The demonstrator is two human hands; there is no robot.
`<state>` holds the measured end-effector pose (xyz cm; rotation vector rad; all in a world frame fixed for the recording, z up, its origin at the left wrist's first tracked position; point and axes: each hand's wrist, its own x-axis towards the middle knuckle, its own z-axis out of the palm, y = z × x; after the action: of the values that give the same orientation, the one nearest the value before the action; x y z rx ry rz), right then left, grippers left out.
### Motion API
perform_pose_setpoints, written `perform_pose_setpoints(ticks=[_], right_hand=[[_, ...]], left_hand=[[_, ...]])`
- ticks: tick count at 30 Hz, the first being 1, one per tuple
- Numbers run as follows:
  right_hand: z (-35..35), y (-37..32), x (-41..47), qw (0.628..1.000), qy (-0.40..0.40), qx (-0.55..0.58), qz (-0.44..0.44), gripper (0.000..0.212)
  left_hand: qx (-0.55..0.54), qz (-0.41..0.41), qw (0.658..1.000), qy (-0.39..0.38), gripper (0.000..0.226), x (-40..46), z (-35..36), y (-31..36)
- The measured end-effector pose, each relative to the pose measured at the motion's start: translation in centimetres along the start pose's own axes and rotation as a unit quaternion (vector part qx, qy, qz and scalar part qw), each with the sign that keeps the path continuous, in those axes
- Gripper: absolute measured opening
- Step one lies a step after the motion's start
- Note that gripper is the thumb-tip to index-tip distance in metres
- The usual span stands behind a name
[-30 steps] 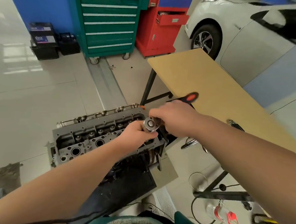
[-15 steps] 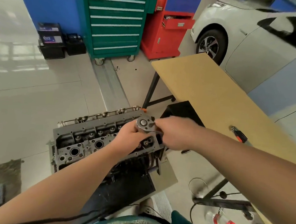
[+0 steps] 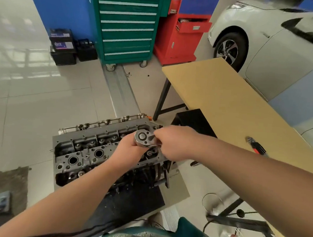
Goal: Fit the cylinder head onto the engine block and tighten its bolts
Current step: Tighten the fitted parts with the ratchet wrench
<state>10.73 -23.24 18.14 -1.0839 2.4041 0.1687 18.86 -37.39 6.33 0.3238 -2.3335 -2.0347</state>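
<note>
The grey cylinder head (image 3: 87, 150) lies on top of the dark engine block (image 3: 141, 174) on the floor. A chrome ratchet wrench (image 3: 143, 138) stands over the head's right end. My left hand (image 3: 130, 148) wraps around the ratchet just below its round head. My right hand (image 3: 176, 143) grips the ratchet's handle, which is hidden inside the fist. The bolt under the ratchet is hidden by my hands.
A tan workbench (image 3: 226, 104) stands to the right with an orange-handled tool (image 3: 256, 146) on it. A black stool (image 3: 194, 118) sits beside the engine. Green (image 3: 126, 25) and red (image 3: 181, 32) tool cabinets and a white car (image 3: 267, 37) are behind. Cables lie under the bench.
My right hand has swung the ratchet handle from pointing away toward the bench round to my near right. The left hand has stayed on the ratchet head.
</note>
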Motion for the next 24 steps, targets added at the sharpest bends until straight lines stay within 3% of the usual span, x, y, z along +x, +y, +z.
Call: perform_pose_setpoints(ticks=[1, 4, 7, 9, 11, 14, 16, 18, 21, 24], right_hand=[[-0.8, 0.6, 0.9, 0.998, 0.037, -0.047, -0.023, 0.019], [-2.5, 1.7, 2.9, 0.981, 0.126, -0.114, -0.099, 0.02], [-2.3, 1.4, 2.7, 0.976, 0.151, -0.131, -0.091, 0.01], [-0.5, 1.1, 1.0, 0.979, 0.176, -0.096, -0.03, 0.002], [1.9, 0.2, -1.7, 0.989, 0.149, 0.008, 0.022, 0.014], [3.4, -0.8, -3.9, 0.991, 0.075, 0.108, 0.001, 0.02], [1.8, 0.0, -2.7, 0.996, 0.058, 0.059, -0.037, 0.02], [-0.3, 1.1, -0.4, 0.991, 0.104, -0.03, -0.081, 0.016], [-2.6, 2.2, 2.5, 0.966, 0.158, -0.122, -0.161, 0.02], [-2.4, 1.8, 2.9, 0.964, 0.181, -0.142, -0.131, 0.012]], left_hand=[[-0.005, -0.014, 1.0, 0.003, 0.008, 0.0, 0.4, 0.1], [0.02, -0.03, 0.999, 0.005, 0.029, 0.5, 1.0, 0.5], [-0.023, -0.022, 0.998, 0.058, 0.003, 0.9, 0.4, 1.2], [-0.046, 0.011, 0.996, 0.077, 0.02, 1.1, -0.1, 1.5], [-0.018, 0.029, 0.997, 0.069, 0.024, 1.2, 0.0, 1.5], [-0.007, 0.014, 0.996, 0.084, 0.029, 0.4, 1.1, 1.1], [-0.014, -0.025, 0.991, 0.131, 0.025, 0.3, 1.6, 0.4], [0.013, -0.051, 0.986, 0.16, 0.018, 0.5, 1.9, 0.2], [0.053, -0.06, 0.989, 0.125, 0.021, 0.7, 2.4, 0.6], [-0.008, -0.05, 0.988, 0.147, 0.009, 0.9, 1.5, 1.3]])
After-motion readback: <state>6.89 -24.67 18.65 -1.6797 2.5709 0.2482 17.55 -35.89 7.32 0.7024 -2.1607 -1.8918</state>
